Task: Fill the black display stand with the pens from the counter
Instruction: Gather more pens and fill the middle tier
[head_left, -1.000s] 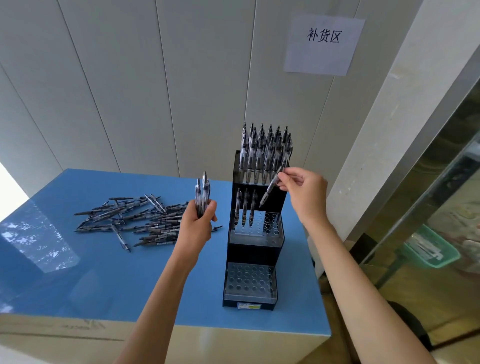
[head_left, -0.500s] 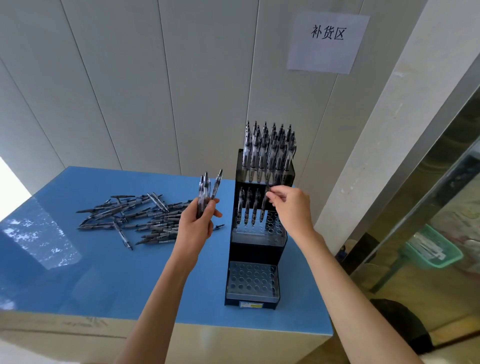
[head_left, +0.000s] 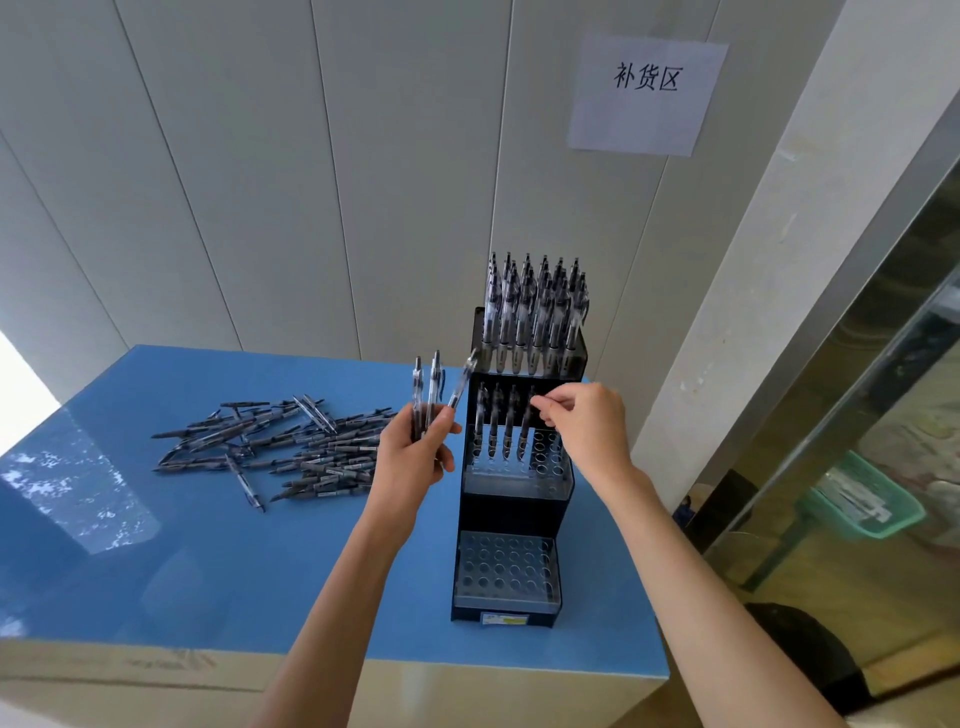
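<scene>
Now, stand: black display stand (head_left: 511, 499) upright at the counter's (head_left: 260, 582) right edge; top tier full, middle tier holds four pens, bottom tier bare.
Right hand (head_left: 587, 431): fingertips pinching the fourth pen (head_left: 525, 431).
Left hand (head_left: 415, 457): gripping three spare pens (head_left: 431, 395).
Loose pens (head_left: 280, 447): piled left.

loose pens (head_left: 291, 449) crowd the counter (head_left: 171, 571) left of the stand (head_left: 511, 512)
</scene>
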